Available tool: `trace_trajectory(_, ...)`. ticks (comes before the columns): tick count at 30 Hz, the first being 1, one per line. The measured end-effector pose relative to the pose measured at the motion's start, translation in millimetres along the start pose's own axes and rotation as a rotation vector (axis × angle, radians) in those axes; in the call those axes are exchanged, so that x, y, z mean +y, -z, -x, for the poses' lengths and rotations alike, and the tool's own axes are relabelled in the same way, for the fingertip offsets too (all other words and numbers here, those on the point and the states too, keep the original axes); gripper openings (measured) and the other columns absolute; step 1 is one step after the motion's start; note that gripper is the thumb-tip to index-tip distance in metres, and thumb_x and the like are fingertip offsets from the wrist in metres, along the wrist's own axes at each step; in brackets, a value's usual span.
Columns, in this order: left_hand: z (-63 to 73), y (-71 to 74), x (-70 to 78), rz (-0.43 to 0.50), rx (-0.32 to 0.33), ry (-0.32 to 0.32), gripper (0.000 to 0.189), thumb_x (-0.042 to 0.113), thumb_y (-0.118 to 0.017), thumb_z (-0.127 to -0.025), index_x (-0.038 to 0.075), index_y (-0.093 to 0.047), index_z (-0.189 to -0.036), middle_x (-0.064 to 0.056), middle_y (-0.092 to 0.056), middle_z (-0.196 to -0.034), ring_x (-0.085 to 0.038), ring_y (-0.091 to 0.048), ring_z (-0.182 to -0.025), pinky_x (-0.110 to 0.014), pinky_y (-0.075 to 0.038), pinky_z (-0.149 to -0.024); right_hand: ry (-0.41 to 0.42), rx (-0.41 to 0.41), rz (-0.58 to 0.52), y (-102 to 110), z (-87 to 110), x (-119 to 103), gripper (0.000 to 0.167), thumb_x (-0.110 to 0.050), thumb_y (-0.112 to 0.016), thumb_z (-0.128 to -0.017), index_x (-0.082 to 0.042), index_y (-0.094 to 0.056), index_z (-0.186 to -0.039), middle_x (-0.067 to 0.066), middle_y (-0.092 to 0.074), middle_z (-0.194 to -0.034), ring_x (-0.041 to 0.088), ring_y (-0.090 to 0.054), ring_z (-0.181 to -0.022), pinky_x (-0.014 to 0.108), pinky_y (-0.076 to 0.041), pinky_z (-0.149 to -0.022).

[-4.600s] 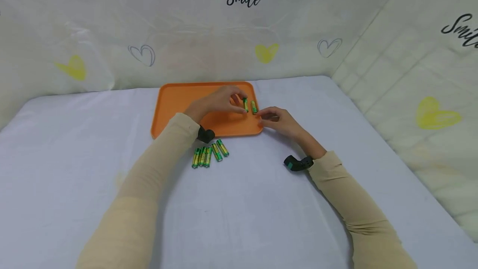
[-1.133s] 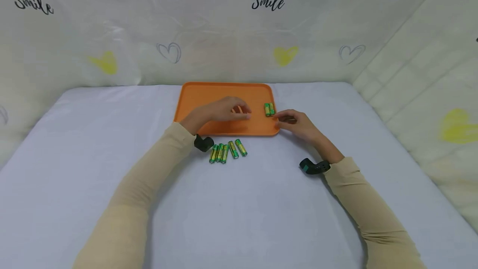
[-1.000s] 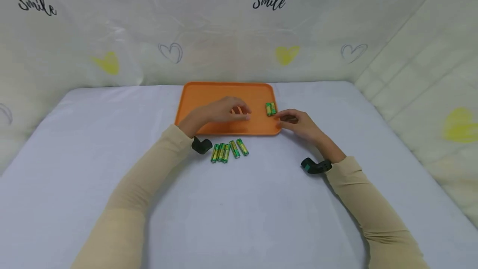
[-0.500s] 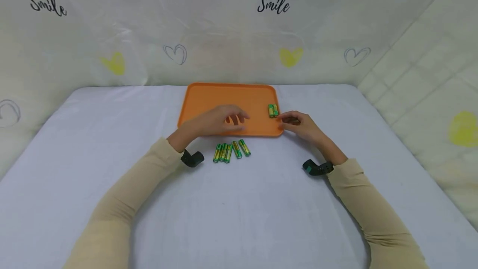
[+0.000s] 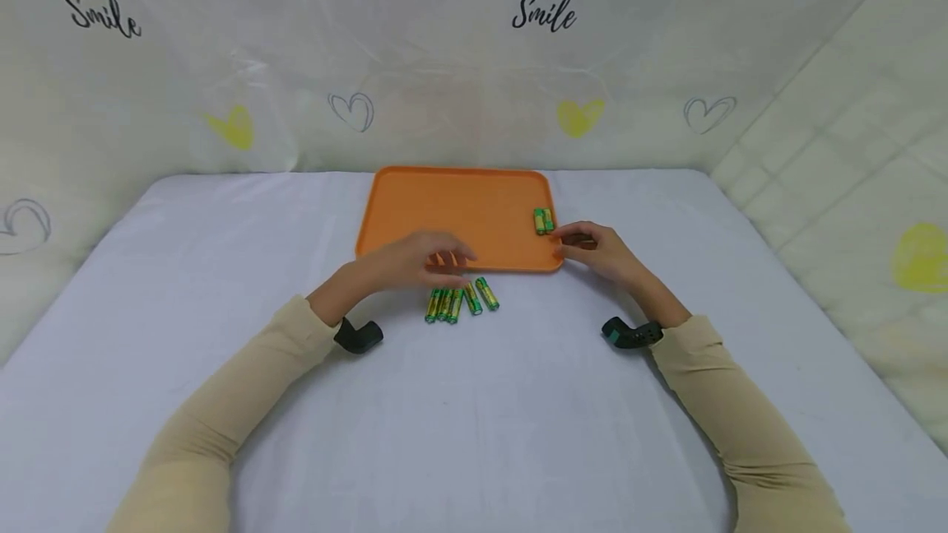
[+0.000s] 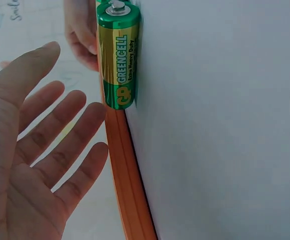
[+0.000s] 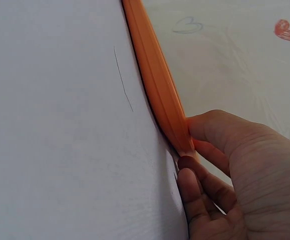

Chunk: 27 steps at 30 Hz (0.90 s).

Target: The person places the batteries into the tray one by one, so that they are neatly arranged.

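My left hand (image 5: 400,263) hovers over the near edge of the orange tray (image 5: 459,204), just above several green-and-gold AA batteries (image 5: 455,306) lying on the table. Its fingers are spread and hold nothing; the left wrist view shows a GP Greencell battery (image 6: 118,60) just beyond the fingertips. At the tray's near right corner, my right hand (image 5: 603,253) holds the rim, with the thumb (image 7: 210,127) against it and the fingers bent round the corner. Two more batteries (image 5: 544,221) stand side by side or lie together inside the tray's right edge; I cannot tell which.
A white cloth (image 5: 474,426) covers the table. Behind it hangs a pale backdrop (image 5: 474,89) with hearts and "Smile" lettering. Black wrist cameras (image 5: 359,336) sit on both wrists.
Earlier my left hand held a battery on the tray beside another; it let go, leaving the two close together. It has since moved left and nearer, over the table batteries. My right hand stays at the tray.
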<state>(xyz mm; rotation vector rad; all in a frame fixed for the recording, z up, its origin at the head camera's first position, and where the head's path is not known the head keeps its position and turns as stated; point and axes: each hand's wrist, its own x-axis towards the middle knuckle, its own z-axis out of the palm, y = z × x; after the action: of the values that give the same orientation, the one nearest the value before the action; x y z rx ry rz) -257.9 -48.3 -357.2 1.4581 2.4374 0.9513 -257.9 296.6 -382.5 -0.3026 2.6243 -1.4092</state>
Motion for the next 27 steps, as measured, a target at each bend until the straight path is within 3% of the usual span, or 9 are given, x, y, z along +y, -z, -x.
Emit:
trace_trajectory(6,13.3,-0.3,-1.7,0.014,0.004,0.003,0.04,0.021,-0.075,-0.087,0.003,-0.064,-0.121,-0.007,-0.066,-0.107,-0.016,-0.061,-0.098,-0.031,-0.052,-0.086,-0.012,-0.001,0.026,0.7,0.3,-0.6,0.04,-0.022,-0.065,-0.095,-0.003,-0.058,-0.129,0.017,-0.057,-0.13,0.026,-0.051,-0.117,0.033,-0.041,-0.098)
trace_trajectory(13,28.1,0.4,2.2,0.0,-0.039,0.119,0.041,0.026,-0.075,-0.087,0.006,-0.065,-0.121,-0.003,-0.065,-0.108,-0.012,-0.063,-0.092,-0.031,-0.051,-0.08,-0.01,-0.008,0.04,-0.7,-2.6,-0.6,0.039,-0.022,-0.065,-0.096,-0.002,-0.058,-0.129,0.017,-0.057,-0.129,0.028,-0.05,-0.117,0.037,-0.04,-0.1)
trace_trajectory(17,31.2,-0.1,3.3,0.022,-0.054,0.172,0.042,0.03,-0.076,-0.086,0.009,-0.065,-0.121,0.0,-0.065,-0.108,-0.011,-0.062,-0.095,-0.029,-0.051,-0.082,-0.005,-0.009,0.038,-0.1,-1.2,0.1,0.041,-0.023,-0.065,-0.095,-0.002,-0.058,-0.129,0.018,-0.056,-0.13,0.028,-0.05,-0.118,0.039,-0.039,-0.102)
trace_trajectory(27,34.8,0.3,0.4,0.057,-0.068,0.215,0.041,0.034,-0.08,-0.082,0.011,-0.067,-0.113,0.004,-0.066,-0.107,-0.013,-0.058,-0.099,-0.032,-0.049,-0.09,0.025,-0.005,0.03,0.5,2.0,-0.7,0.04,-0.022,-0.065,-0.095,-0.002,-0.059,-0.129,0.017,-0.057,-0.13,0.026,-0.051,-0.116,0.03,-0.041,-0.099)
